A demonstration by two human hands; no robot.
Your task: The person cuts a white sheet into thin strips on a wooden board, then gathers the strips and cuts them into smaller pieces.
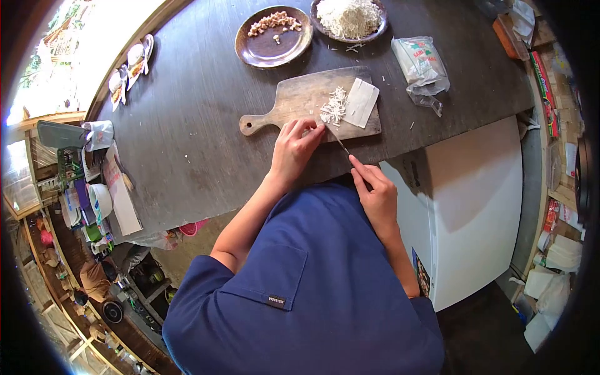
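Observation:
A wooden cutting board (294, 100) lies on the dark table, its handle to the left. On it are a pile of thin white strips (335, 105) and, right of them, a flat white rectangular slab (361, 102). My right hand (377, 192) grips the handle of a knife (338, 140) beyond the board's near edge; the blade points up and left onto the board. My left hand (295, 149) is at the board's near edge, fingers bent together beside the knife tip. What those fingers press or hold is too small to make out.
Behind the board stand a brown plate (274, 57) with small brown pieces and a bowl (382, 27) heaped with white shreds. A plastic packet (421, 65) lies at the right. Small plates with spoons (147, 55) are at the table's left edge.

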